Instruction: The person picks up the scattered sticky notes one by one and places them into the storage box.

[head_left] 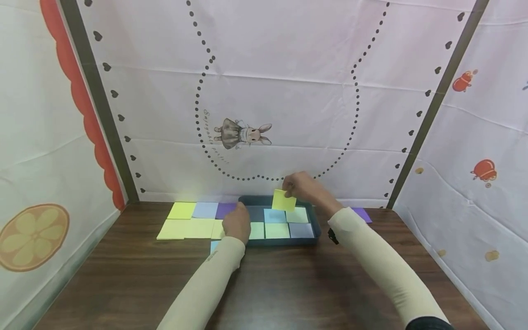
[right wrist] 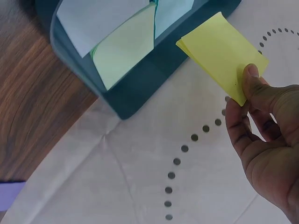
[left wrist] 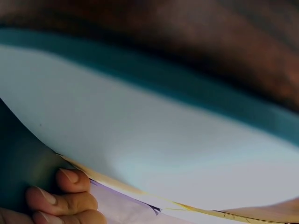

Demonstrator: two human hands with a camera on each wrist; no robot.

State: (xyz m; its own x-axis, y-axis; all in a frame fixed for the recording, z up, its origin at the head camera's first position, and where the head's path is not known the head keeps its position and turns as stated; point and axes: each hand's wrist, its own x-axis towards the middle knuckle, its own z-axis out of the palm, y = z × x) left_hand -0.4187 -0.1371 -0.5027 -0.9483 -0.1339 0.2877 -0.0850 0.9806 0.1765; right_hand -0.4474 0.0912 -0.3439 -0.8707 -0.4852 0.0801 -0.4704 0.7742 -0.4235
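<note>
In the head view my right hand [head_left: 304,185] holds a yellow sticky note pad [head_left: 283,200] above the back of a dark teal tray [head_left: 268,242]. The right wrist view shows the thumb and fingers pinching one corner of that yellow pad [right wrist: 224,53]. My left hand [head_left: 237,223] is at the tray's left end, its curled fingers [left wrist: 74,203] against the dark teal wall in the left wrist view. Inside the tray are light blue [head_left: 274,215], pale green [head_left: 277,230] and grey-blue [head_left: 301,230] sticky note pads in rows.
Left of the tray, yellow [head_left: 170,229], lavender [head_left: 205,210] and purple [head_left: 224,209] pads lie side by side on the brown wooden table [head_left: 280,284]. A blue pad [head_left: 214,246] shows by the left sleeve. Another purple pad [head_left: 362,214] lies right, behind the right forearm. A printed cloth [head_left: 280,105] hangs behind.
</note>
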